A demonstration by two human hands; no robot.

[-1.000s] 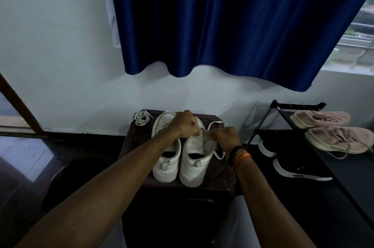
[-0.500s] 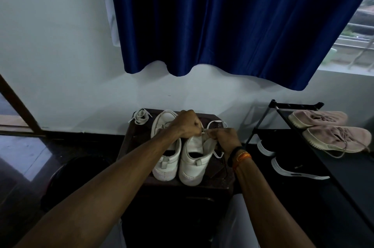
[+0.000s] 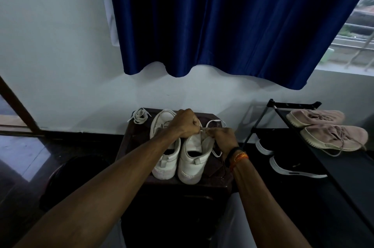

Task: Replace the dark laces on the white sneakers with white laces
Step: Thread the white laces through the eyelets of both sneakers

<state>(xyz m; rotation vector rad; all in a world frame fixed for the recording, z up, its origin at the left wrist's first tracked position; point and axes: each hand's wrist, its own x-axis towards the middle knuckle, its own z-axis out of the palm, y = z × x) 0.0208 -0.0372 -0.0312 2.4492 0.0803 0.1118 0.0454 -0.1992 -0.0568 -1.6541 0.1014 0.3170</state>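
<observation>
Here, dark stool (image 3: 129, 142) by white wall (image 3: 60, 55) (blue curtain (image 3: 222, 21) above); left hand (image 3: 185, 124), right hand (image 3: 223, 139) pinch white lace (image 3: 215, 121).

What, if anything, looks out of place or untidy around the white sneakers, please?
A bundled white lace lies at the dark wooden stool's back left corner, partly over its edge. On the black shoe rack, the nearer pink sneaker's lace trails loose.

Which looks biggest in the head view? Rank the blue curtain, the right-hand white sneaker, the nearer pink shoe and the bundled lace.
1. blue curtain
2. nearer pink shoe and right-hand white sneaker: alike, unranked; hands hide the sneaker's front
3. bundled lace
</observation>
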